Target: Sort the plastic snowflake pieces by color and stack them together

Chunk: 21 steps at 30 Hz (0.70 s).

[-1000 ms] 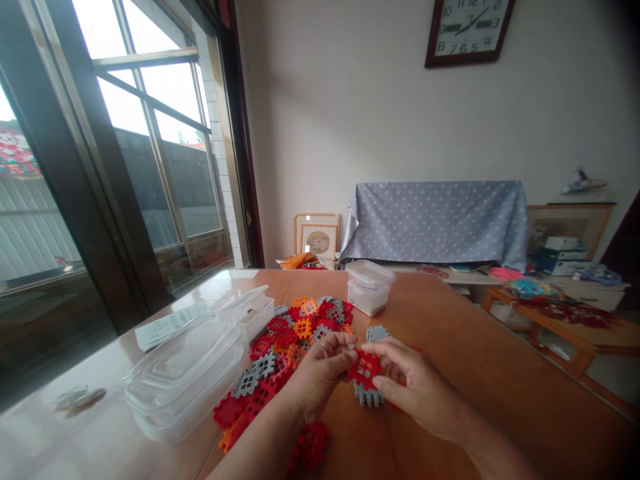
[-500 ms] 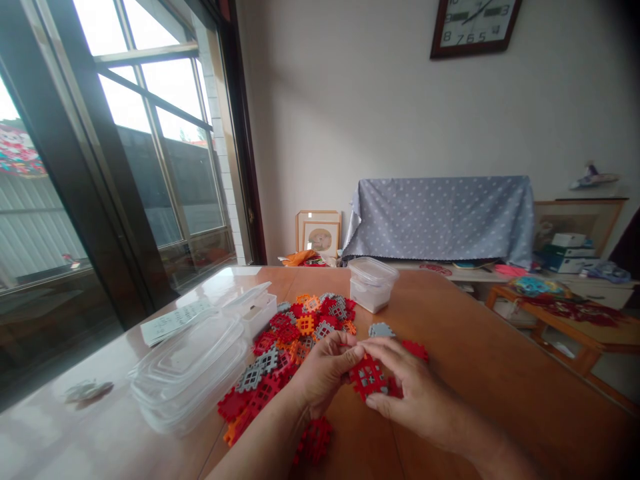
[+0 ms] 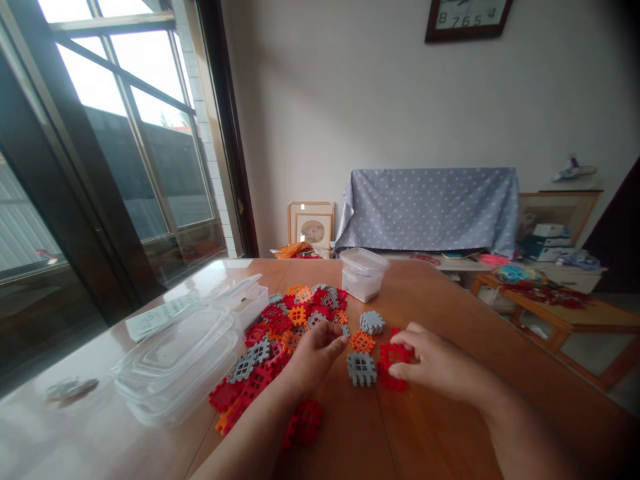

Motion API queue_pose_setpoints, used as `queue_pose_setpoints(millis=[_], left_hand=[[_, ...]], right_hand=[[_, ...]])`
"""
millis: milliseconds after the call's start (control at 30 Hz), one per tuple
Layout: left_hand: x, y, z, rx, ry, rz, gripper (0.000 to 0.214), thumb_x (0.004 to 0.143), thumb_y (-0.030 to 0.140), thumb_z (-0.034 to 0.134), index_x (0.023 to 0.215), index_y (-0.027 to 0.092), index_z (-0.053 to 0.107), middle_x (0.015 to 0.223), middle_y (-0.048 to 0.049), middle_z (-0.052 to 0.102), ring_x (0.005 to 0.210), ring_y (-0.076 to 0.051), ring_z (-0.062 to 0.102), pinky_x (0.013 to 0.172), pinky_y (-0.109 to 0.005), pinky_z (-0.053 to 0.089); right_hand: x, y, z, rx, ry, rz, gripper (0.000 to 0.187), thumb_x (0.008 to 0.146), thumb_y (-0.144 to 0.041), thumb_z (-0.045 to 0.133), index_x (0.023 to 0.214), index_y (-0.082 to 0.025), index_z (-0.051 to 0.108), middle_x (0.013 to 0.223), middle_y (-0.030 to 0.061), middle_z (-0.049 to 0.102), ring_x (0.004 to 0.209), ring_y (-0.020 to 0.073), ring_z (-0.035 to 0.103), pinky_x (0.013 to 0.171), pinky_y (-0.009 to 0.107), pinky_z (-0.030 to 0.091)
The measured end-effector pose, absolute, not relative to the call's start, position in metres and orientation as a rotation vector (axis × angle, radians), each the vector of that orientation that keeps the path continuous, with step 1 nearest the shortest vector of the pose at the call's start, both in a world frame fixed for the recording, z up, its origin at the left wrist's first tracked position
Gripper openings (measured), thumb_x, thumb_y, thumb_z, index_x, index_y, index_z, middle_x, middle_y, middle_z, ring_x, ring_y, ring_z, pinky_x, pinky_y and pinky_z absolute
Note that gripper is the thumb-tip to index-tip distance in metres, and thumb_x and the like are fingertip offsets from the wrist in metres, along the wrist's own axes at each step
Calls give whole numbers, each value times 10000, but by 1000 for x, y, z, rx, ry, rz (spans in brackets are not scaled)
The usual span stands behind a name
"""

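The right hand [image 3: 436, 363] rests on the brown wooden tabletop [image 3: 450, 427], right of centre. Its fingers [image 3: 403, 339] and thumb are clamped on the stack of red waffle-shaped plastic tiles [image 3: 391, 363], which lies flat on the tabletop. Just beside that stack, on its left, lies the single grey waffle-shaped plastic tile [image 3: 361, 369], apart from both hands. The single orange waffle-shaped plastic tile [image 3: 362, 341] lies just beyond it, and the short stack of grey waffle tiles [image 3: 372, 323] stands farther back.

The left hand [image 3: 314, 357] rests at the right edge of the mixed pile of red, orange and grey waffle tiles [image 3: 287, 327]. Its fingers [image 3: 336, 341] are curled together; whether they grip a tile cannot be told.

The stack of clear shallow plastic containers [image 3: 175, 363] sits left of the pile. The small clear lidded plastic tub [image 3: 363, 274] stands behind the pile. A loose red waffle tile [image 3: 305, 423] lies beside the left forearm.
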<state>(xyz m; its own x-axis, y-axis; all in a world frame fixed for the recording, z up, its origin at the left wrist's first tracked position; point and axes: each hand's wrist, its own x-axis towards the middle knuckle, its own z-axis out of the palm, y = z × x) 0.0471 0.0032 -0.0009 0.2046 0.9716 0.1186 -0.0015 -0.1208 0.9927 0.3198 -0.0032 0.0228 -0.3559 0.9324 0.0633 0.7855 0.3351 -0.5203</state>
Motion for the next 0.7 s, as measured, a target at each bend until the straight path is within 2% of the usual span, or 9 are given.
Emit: queue_pose_setpoints(millis=[200, 367, 500, 600, 700], left_hand=[[45, 7, -10, 1531, 1056, 1034, 418, 803, 534, 734, 905, 148, 609, 788, -1, 582, 712, -118, 496, 668, -254, 382], [45, 5, -11, 1585, 1056, 986, 359, 831, 483, 703, 900, 144, 607, 784, -3, 577, 707, -118, 497, 653, -252, 377], [46, 4, -9, 1663, 1125, 929, 296, 848, 430, 664, 906, 146, 604, 774, -2, 574, 700, -124, 495, 638, -255, 383], [45, 4, -8, 1785, 1192, 888, 265, 827, 380, 671, 952, 153, 616, 863, -30, 616, 781, -152, 537, 696, -273, 422], [45, 2, -11, 1933, 1259, 838, 298, 768, 307, 709, 1018, 167, 624, 984, -55, 635, 888, -182, 559, 776, -289, 445]], right_hand=[[314, 6, 1, -1647, -2334, 639, 312, 729, -483, 781, 886, -222, 712, 938, 37, 649, 842, 217, 608, 687, 274, 407], [311, 10, -4, -1706, -2312, 663, 389, 685, -465, 820, 980, -227, 733, 951, 52, 688, 851, 230, 623, 695, 278, 411], [317, 11, -7, -1742, -2293, 677, 537, 668, -487, 827, 1121, -220, 716, 1004, 71, 692, 888, 248, 636, 718, 292, 431], [318, 11, -6, -1733, -2302, 665, 585, 683, -491, 813, 1192, -231, 689, 1005, 63, 683, 876, 243, 631, 715, 298, 431], [314, 9, -1, -1703, -2302, 634, 542, 715, -493, 786, 1186, -248, 680, 999, 50, 663, 849, 226, 620, 699, 293, 421]])
